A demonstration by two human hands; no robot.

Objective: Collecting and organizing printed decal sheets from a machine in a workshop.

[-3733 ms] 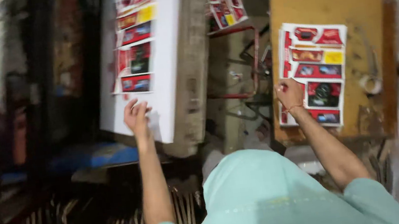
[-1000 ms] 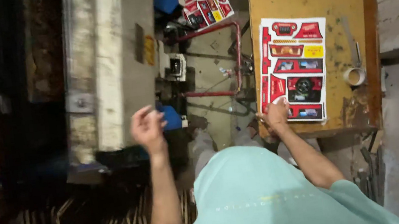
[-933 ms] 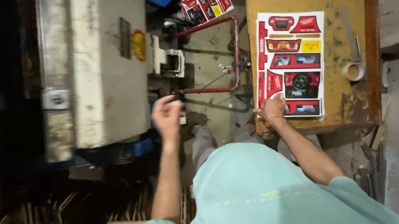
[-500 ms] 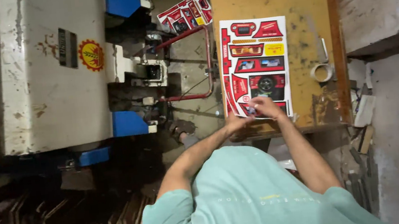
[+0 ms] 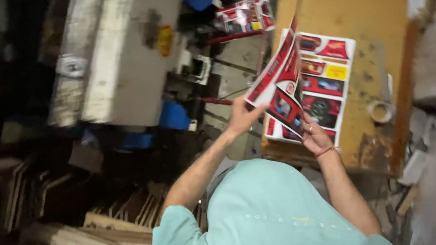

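Lifting the top printed sheet [image 5: 279, 85] off the stack [image 5: 328, 80] on the wooden table [image 5: 359, 13] goes best peeled slowly, left hand [image 5: 239, 119] fingers clamped on its edge, right hand [image 5: 312, 136] fingers pressed together on its lower corner.

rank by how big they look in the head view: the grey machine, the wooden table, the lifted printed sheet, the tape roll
1. grey machine
2. wooden table, close to the machine in area, so that order is unsure
3. lifted printed sheet, held by the left hand and right hand
4. tape roll
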